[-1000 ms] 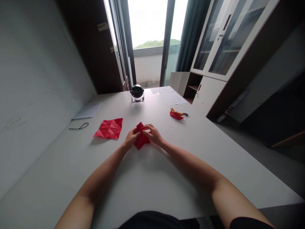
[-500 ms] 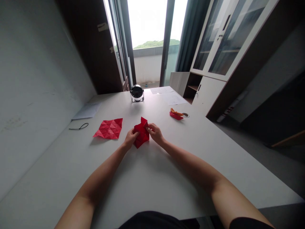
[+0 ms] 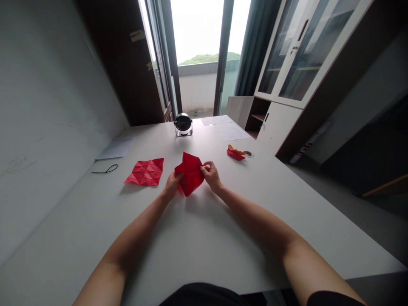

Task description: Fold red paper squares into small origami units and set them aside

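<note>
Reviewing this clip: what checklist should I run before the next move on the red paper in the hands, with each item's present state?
1. Both hands grip the red paper, left hand at its left edge, right hand at its right edge: ok.
2. Lower tip of the red paper is off the table: cannot tell.
3. Creases in the red paper are readable: cannot tell, too small.
4. The creased red sheet lies flat, apart from the left hand: ok.
5. The small fan and the red and orange folded piece sit beyond the hands, touching neither: ok.
</note>
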The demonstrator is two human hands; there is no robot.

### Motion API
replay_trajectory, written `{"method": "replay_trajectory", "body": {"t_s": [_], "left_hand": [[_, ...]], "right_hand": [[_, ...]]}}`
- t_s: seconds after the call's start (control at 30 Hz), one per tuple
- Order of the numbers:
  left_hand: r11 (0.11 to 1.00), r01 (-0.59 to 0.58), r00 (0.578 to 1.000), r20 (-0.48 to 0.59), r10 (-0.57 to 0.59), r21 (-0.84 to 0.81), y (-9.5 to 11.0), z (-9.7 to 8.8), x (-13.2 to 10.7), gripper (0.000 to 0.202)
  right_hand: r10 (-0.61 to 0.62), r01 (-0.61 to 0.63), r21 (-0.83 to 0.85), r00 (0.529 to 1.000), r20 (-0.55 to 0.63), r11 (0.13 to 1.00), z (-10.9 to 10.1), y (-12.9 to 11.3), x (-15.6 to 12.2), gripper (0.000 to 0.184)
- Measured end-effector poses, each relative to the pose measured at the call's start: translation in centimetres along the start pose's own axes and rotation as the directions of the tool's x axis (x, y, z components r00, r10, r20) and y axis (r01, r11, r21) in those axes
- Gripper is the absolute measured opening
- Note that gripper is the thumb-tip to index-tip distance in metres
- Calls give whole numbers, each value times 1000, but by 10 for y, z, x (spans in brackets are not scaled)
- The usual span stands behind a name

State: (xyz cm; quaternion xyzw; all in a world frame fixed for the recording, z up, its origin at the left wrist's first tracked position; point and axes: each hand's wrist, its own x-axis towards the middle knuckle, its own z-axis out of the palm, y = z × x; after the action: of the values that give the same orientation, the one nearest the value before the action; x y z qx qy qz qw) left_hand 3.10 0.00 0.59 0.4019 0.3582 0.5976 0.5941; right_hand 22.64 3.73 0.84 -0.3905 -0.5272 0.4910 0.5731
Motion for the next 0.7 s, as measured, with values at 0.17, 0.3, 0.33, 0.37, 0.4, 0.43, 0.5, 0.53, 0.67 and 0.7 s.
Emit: {"method": "replay_trajectory", "body": {"t_s": [0.17,0.3,0.33,0.37,0.4,0.43,0.5,0.53,0.67,0.7], "left_hand": [[1000,-21,1000,-16,21,5,2,0,1,55],[999,-30,1000,-10,29,-27,7,4,-1,54],[999,-28,1000,-8,28,-35,8,5,-2,54],[999,-25,1000,-4,25,-41,9,6,-2,54],[999,-24,1000,-2,24,-47,10,7,-3,54],[998,-27,1000,-3,27,-55,10,8,-3,54],[997,-30,1000,0,30,-68,10,8,-3,53],[997,-24,1000,3,25,-71,9,8,-3,52],[995,51,998,27,-49,-80,6,6,-3,49],[994,68,997,30,-66,-89,5,6,-4,49]], "right_hand": [[-88,91,-176,996,28,980,0,0,-4,28],[-133,140,-278,990,46,950,1,-1,-7,25],[-137,145,-292,989,47,945,0,-1,-8,24],[-141,148,-305,989,45,941,0,-1,-8,23],[-142,148,-320,989,42,936,0,-1,-7,21],[-140,147,-334,989,43,931,-1,-1,-7,20],[-121,134,-347,991,57,928,-1,0,-6,20],[-101,121,-342,992,76,932,-1,1,-5,21],[-8,70,-316,981,193,946,0,8,-3,28],[2,67,-313,976,218,947,0,10,-3,30]]}}
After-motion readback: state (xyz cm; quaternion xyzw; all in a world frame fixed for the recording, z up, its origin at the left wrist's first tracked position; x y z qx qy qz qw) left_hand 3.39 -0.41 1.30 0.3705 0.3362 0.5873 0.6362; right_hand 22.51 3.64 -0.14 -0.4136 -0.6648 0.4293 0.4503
